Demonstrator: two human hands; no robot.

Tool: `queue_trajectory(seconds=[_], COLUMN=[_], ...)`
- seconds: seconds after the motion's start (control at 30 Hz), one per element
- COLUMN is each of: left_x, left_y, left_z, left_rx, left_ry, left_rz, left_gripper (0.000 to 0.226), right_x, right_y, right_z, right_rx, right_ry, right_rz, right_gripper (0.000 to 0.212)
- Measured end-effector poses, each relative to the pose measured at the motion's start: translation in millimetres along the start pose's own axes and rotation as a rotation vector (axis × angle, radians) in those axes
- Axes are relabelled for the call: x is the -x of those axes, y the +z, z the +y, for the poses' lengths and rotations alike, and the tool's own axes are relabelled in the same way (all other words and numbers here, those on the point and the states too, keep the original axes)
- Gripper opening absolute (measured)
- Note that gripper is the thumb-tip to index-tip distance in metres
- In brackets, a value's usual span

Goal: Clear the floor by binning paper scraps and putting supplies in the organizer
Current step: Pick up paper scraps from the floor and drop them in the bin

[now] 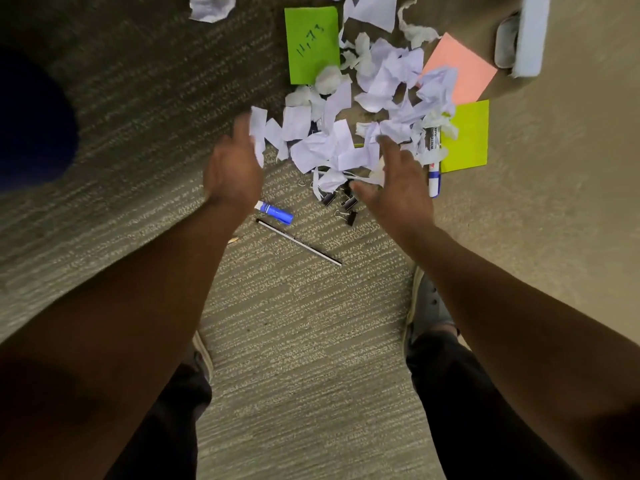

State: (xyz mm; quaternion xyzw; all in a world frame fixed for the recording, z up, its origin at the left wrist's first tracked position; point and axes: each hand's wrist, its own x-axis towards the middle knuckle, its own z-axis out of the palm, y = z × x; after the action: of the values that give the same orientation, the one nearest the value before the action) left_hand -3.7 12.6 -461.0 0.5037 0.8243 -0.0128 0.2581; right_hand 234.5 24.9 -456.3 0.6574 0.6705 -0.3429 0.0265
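Note:
A heap of torn white paper scraps [363, 109] lies on the carpet ahead of me. My left hand [233, 169] reaches toward its left edge, fingers apart, touching or just beside one scrap. My right hand [394, 181] hovers open over the heap's near right side. Among the scraps lie a blue whiteboard marker [433, 161], several black binder clips [341, 202], a second blue marker [275, 211] partly under my left wrist, and a thin black pen [299, 241]. Neither hand holds anything.
A green sticky note [311, 43], a pink one [460, 69] and a yellow-green one [467, 136] lie around the heap. A white object [526, 32] sits at top right. A dark blue shape [31, 123] is at far left. My shoes [427, 306] stand below.

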Motion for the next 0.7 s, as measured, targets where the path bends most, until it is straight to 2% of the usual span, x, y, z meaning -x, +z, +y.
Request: queue_trajectory(seconds=[0.03, 0.07, 0.13, 0.17, 0.33, 0.47, 0.57, 0.7], left_x=[-6.7, -12.7, -20.8, -22.9, -22.4, -13.4, 0.6, 32.2], left_y=[0.1, 0.6, 2.4, 4.3, 18.1, 18.1, 9.3, -12.1], left_z=[0.2, -0.7, -2.5, -3.1, 0.0, -4.7, -11.8, -15.6], left_rx=[0.008, 0.012, -0.016, -0.036, -0.074, -0.088, 0.051, 0.302], left_ry=[-0.01, -0.02, -0.037, -0.051, -0.081, -0.032, -0.029, -0.067], left_rz=[-0.032, -0.081, -0.188, -0.213, -0.187, -0.151, -0.097, -0.044], left_gripper=[0.052, 0.062, 0.081, 0.081, 0.048, 0.041, 0.039, 0.035], right_x=[-6.8, -13.4, -24.5, -29.6, -41.9, -42.3, -35.6, -17.8], right_y=[3.5, 7.9, 16.4, 19.7, 26.5, 23.8, 18.1, -2.8], right_z=[-6.8, -12.4, -19.7, -22.9, -38.4, -41.6, -42.4, -54.2], right_rx=[0.024, 0.055, 0.116, 0.13, 0.15, 0.17, 0.163, -0.016], right_ry=[0.011, 0.018, 0.021, 0.031, 0.057, 0.027, 0.011, 0.058], right_rz=[-0.009, -0.016, -0.032, -0.041, -0.063, -0.054, 0.0, 0.068], right_gripper=[0.076, 0.078, 0.074, 0.072, 0.052, 0.022, 0.018, 0.007])
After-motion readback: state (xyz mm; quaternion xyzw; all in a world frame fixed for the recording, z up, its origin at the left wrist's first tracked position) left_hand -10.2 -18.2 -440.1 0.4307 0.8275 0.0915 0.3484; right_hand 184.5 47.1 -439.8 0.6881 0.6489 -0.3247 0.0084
